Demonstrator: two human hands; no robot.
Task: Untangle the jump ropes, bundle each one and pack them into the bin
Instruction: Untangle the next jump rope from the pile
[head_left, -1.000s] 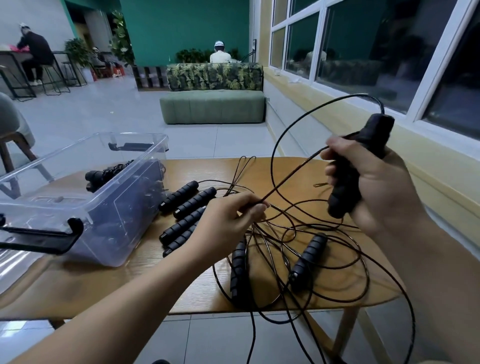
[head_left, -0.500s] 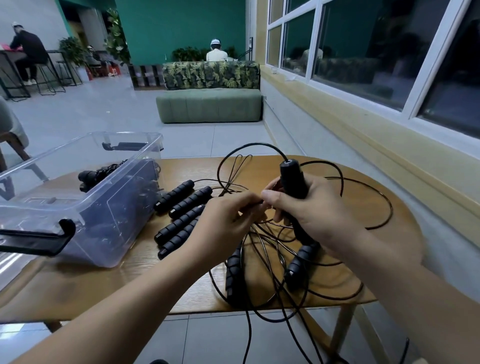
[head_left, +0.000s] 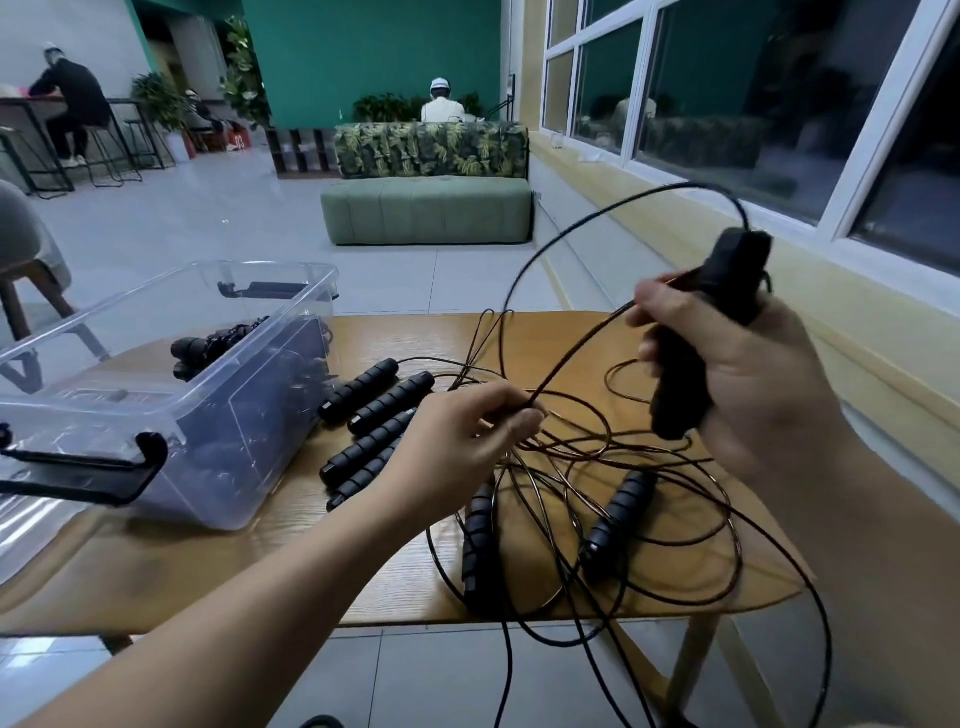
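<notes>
My right hand (head_left: 748, 384) grips a black jump rope handle (head_left: 706, 322), raised above the right side of the wooden table (head_left: 260, 566). Its thin black cord (head_left: 566, 244) arcs up from the handle's top and runs down to my left hand (head_left: 462, 447), which pinches it over the tangle of cords (head_left: 597, 483). Two handles (head_left: 618, 514) lie in the tangle. Several more handles (head_left: 371, 415) lie side by side left of it. The clear plastic bin (head_left: 223, 415) stands at the table's left, with a bundled rope (head_left: 213, 345) inside.
Loops of cord hang over the table's front edge toward the tiled floor. A window wall runs along the right. A green sofa (head_left: 426, 208) stands beyond the table, with a seated person behind it. A chair (head_left: 21, 249) is at the far left.
My right hand has lifted the handle up and to the right, away from my left hand, pulling a loop of cord out. My left hand stays put, pinching the cord.
</notes>
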